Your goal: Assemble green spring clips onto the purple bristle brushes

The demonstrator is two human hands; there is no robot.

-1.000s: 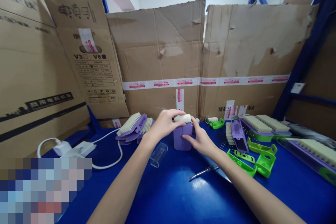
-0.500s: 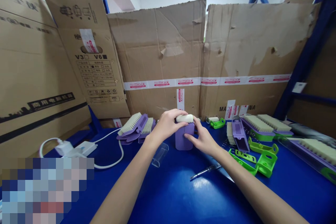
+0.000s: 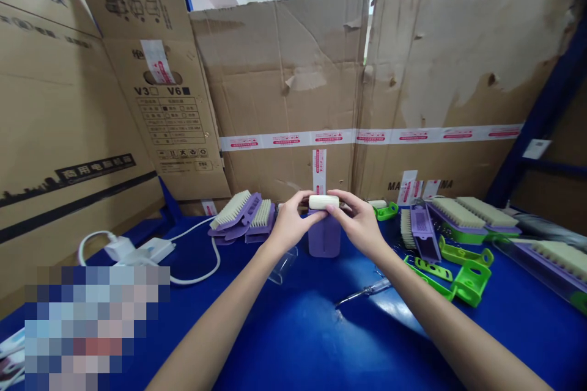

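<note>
A small white ribbed roller lies level across the top of an upright purple plastic part. My left hand grips the roller's left end between thumb and fingers. At its other end, my right hand closes on it the same way, thumb against the front. Both thumbs nearly meet below the roller. Whether the roller is seated in the purple part or only touches it, I cannot tell. Beside my left wrist is a clear plastic piece, partly hidden. A screwdriver with a clear handle lies near my right forearm.
Purple brushes with cream bristles are piled at left, near a white power strip and cable. Several green plastic parts and more brushes lie at right. Cardboard sheets stand behind the blue table.
My right hand has shifted up from the purple part's side to the roller's right end. The view has tilted slightly, while the purple part stays upright in place.
</note>
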